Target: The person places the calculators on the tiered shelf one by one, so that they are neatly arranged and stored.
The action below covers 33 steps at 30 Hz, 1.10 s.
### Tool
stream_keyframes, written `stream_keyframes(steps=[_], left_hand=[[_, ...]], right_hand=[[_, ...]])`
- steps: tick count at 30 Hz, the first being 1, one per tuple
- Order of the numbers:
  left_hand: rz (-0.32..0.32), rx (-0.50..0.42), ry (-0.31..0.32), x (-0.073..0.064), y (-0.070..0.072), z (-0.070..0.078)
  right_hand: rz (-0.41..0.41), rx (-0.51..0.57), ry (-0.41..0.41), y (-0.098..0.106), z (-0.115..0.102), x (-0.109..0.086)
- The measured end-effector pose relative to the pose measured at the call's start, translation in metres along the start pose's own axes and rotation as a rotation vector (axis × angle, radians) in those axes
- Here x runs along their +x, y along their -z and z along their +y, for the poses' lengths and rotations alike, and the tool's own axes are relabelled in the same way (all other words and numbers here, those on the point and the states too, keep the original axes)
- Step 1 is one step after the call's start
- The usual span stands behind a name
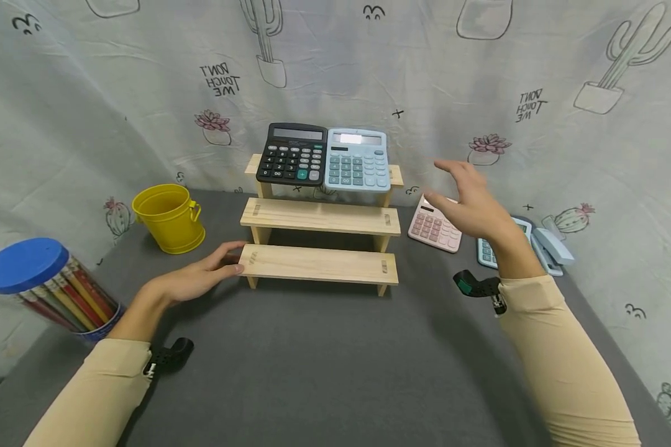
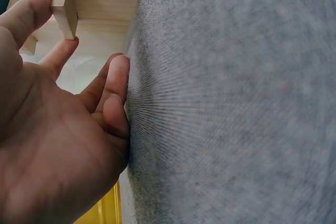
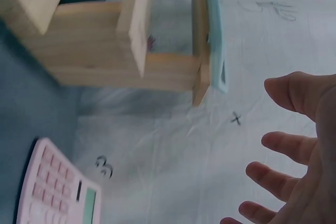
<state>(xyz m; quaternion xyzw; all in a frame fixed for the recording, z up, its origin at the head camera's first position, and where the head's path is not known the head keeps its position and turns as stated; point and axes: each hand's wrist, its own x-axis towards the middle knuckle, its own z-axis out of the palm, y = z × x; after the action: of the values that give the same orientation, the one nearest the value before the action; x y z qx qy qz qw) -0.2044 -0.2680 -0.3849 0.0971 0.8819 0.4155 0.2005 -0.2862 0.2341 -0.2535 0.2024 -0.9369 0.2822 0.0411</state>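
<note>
A three-step wooden stand (image 1: 319, 264) sits on the grey table. My left hand (image 1: 192, 276) is at the left end of its lowest step; in the left wrist view, the thumb and a finger pinch the board's end (image 2: 65, 11). On the top step a black calculator (image 1: 292, 155) and a light blue calculator (image 1: 358, 160) lean side by side. My right hand (image 1: 472, 202) hovers in the air right of the stand, fingers spread and holding nothing. Below it a pink calculator (image 1: 433, 230) lies on the table, partly covered by the hand in the head view.
Behind my right forearm are another light blue calculator (image 1: 485, 253) and a light blue stapler (image 1: 553, 245). A yellow bucket (image 1: 170, 220) stands left of the stand. Nearer, a blue-lidded jar of pencils (image 1: 69, 295) stands beside my left forearm. A printed cloth (image 1: 335, 62) hangs behind.
</note>
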Motion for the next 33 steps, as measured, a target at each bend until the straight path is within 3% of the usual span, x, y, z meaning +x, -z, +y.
stream_keyframes(steps=[6,17,28,33], left_hand=[[0.0,-0.004,0.001,-0.001,0.0,0.002],[-0.014,-0.015,0.01,-0.001,0.001,0.001],[-0.008,-0.018,0.006,0.003,0.0,0.003],[-0.003,-0.006,0.015,-0.002,0.0,0.003]], right_hand=[[0.0,-0.017,-0.038,0.006,0.02,-0.014],[0.065,0.0,-0.03,0.003,0.061,-0.043],[0.061,-0.038,-0.111,0.004,0.101,-0.044],[0.055,-0.035,-0.119,-0.004,0.126,-0.048]])
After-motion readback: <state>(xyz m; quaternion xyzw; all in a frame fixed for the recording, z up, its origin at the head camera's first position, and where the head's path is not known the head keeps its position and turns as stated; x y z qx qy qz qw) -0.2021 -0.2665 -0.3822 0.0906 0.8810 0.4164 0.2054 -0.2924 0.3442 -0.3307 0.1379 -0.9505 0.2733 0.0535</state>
